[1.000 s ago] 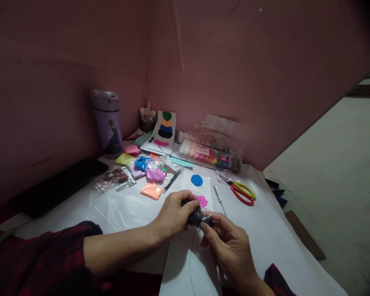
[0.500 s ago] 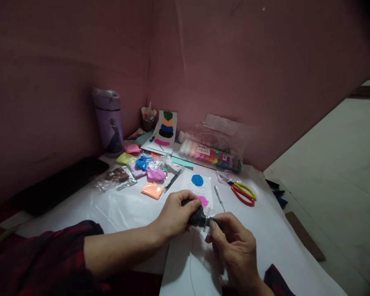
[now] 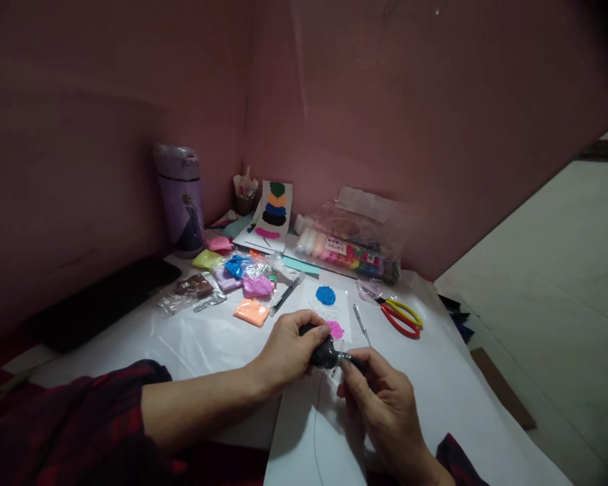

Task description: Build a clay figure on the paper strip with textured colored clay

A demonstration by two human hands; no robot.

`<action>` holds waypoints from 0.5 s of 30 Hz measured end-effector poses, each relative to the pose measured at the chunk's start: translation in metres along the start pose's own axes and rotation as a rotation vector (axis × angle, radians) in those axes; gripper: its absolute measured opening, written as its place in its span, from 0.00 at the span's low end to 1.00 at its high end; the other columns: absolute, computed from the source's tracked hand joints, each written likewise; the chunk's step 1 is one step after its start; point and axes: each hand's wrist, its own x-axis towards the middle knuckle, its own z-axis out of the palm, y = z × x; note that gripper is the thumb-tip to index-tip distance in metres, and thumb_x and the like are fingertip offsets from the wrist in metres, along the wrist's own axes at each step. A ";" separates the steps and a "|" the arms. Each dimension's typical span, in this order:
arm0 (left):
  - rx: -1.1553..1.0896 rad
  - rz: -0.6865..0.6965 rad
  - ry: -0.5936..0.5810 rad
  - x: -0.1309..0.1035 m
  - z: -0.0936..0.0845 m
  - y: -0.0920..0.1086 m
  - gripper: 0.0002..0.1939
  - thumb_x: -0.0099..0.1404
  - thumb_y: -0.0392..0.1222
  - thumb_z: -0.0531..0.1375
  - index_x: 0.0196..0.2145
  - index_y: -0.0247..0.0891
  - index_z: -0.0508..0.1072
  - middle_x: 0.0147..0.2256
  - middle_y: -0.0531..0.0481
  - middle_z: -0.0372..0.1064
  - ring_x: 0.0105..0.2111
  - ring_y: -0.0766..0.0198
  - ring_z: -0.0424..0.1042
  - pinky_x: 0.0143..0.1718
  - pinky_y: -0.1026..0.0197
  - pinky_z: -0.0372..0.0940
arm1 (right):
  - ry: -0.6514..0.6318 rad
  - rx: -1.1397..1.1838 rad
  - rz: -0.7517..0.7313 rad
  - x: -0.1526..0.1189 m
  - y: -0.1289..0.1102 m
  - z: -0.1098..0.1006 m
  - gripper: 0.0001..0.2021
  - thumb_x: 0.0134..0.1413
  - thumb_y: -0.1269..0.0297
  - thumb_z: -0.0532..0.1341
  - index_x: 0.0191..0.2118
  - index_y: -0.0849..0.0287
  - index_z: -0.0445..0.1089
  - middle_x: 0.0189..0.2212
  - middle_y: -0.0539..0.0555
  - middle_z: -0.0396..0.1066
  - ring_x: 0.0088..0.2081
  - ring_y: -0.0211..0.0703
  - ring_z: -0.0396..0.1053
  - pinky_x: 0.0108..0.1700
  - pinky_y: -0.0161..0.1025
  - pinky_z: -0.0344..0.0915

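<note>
While left fingers (image 3: pixel 319 332) and right fingers (image 3: pixel 353 379) pinch a black packet (image 3: pixel 325 356), white sheeting (image 3: pixel 459 378) stretches rightward to its edge.

"What's shining there?"
"The black lump (image 3: pixel 324 356) is gleaming through thin, glossy, clear plastic (image 3: pixel 342 356)."
"And the blue patch (image 3: pixel 325 295)?"
"It's looking rough and matt, while the white paper (image 3: pixel 343 325) beneath is appearing smooth."
"Those red-and-yellow handles (image 3: pixel 404 319)?"
"They're looking like smooth plastic."
"The sleeve (image 3: pixel 101 412)?"
"That's showing soft, matt, checked cloth."
</note>
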 end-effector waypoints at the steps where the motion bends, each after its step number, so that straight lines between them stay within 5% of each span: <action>1: -0.008 -0.015 0.004 0.000 0.000 0.000 0.09 0.59 0.43 0.59 0.28 0.34 0.67 0.19 0.57 0.59 0.12 0.75 0.56 0.10 0.72 0.52 | 0.034 0.049 0.015 0.000 0.000 -0.001 0.12 0.55 0.55 0.61 0.30 0.59 0.68 0.16 0.48 0.66 0.15 0.33 0.60 0.16 0.30 0.56; 5: -0.026 -0.050 0.023 0.002 -0.002 0.000 0.10 0.60 0.44 0.58 0.29 0.35 0.66 0.19 0.57 0.60 0.12 0.75 0.55 0.10 0.72 0.51 | 0.117 0.176 0.021 0.001 0.004 -0.004 0.12 0.54 0.55 0.63 0.30 0.59 0.68 0.18 0.48 0.67 0.16 0.33 0.61 0.17 0.29 0.58; 15: 0.069 0.010 0.010 0.002 -0.002 -0.001 0.07 0.59 0.40 0.58 0.28 0.33 0.68 0.19 0.56 0.59 0.15 0.74 0.57 0.11 0.71 0.54 | -0.007 -0.031 -0.084 0.006 0.008 -0.004 0.10 0.53 0.59 0.64 0.40 0.57 0.73 0.24 0.50 0.71 0.21 0.35 0.62 0.21 0.30 0.60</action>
